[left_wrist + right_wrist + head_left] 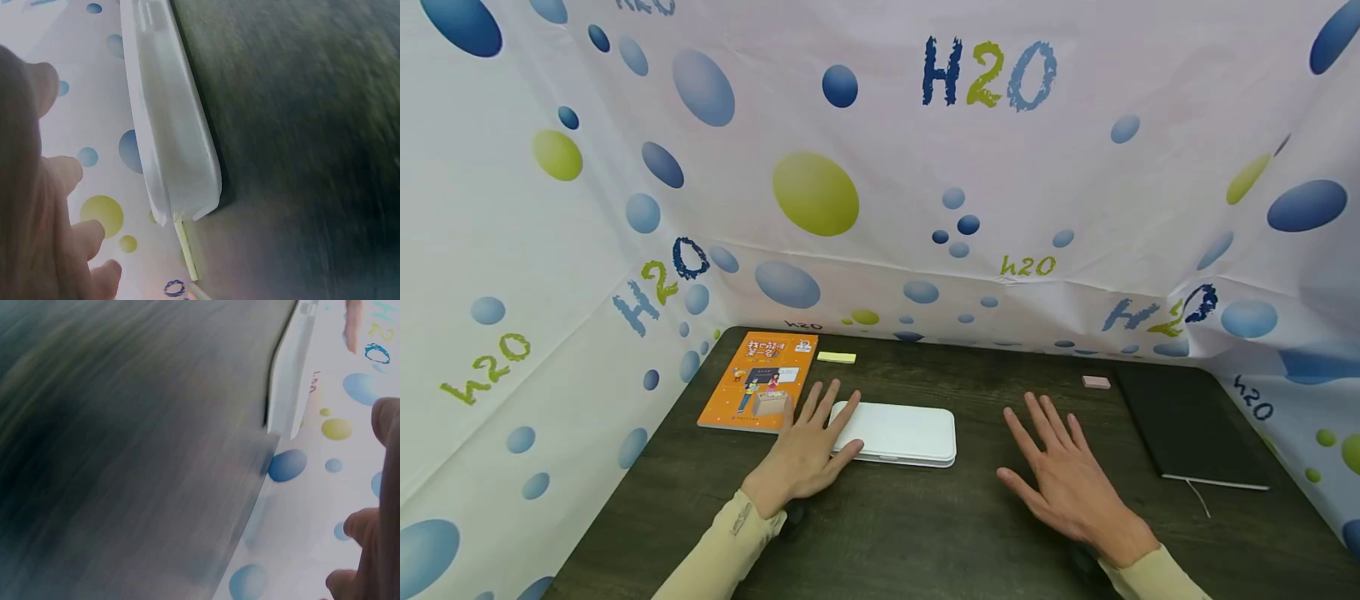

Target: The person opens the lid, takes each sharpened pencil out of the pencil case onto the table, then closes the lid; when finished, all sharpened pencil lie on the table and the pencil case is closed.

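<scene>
While both hands lie flat on the dark wooden table (925, 533), the white case (898, 433) sits between them, nearer the left one, in the middle of the tabletop. It is a closed, flat, rounded-corner case, and its long axis runs left to right across the table — parallel to the front edge, one short end pointing toward the orange book (760, 380), the other toward the right hand (1063, 475). The left hand (808, 446) has its fingers straight and spread; the fingertips rest on or just over the left end of the case, and the thumb lies along its near edge, with nothing clamped or pinched. The right hand is likewise spread, palm down on bare wood, well apart from the case and holding nothing.

From the left wrist view the case (172, 119) shows edge-on as a pale slab on the table, with the left hand's fingers (37, 206) just beside it. The right wrist view is blurred; the case (289, 381) appears as a thin white strip at the table's far side.

Behind the case lies a yellow sticky-note pad (837, 357), just beside the book's far corner. A small pink eraser (1096, 382) sits near the back right, next to a closed black notebook (1187, 429) whose ribbon trails off its near edge. A bubble-patterned curtain (880, 167) printed with "H2O" walls in the table.
</scene>
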A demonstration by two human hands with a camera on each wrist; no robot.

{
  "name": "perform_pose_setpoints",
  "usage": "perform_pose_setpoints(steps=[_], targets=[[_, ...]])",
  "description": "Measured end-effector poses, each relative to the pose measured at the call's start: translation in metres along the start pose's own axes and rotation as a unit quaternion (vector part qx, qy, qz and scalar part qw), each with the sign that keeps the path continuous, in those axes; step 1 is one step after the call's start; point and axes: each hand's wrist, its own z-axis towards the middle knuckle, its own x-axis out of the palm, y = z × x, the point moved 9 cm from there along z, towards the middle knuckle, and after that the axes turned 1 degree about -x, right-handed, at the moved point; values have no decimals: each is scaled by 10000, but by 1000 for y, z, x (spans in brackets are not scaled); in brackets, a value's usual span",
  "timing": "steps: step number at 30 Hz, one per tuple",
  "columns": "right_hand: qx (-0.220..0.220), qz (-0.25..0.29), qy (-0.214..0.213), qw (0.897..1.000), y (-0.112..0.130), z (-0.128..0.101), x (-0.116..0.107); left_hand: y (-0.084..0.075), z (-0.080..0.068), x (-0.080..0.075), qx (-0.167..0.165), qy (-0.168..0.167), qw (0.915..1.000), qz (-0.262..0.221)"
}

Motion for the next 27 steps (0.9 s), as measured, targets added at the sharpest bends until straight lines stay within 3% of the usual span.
perform_pose_setpoints(steps=[9, 15, 21, 27], targets=[[-429, 623, 146, 9970, 29, 24, 8, 1, 6, 7, 158, 142, 9957, -903], [-973, 853, 164, 9915, 56, 47, 15, 11, 11, 12, -170, 142, 9912, -1309], [-1365, 1019, 191, 9852, 81, 72, 27, 21, 15, 21, -425, 134, 9896, -1370], [-1405, 1091, 342, 9835, 92, 86, 39, 25, 19, 26, -463, 166, 9878, -1478]])
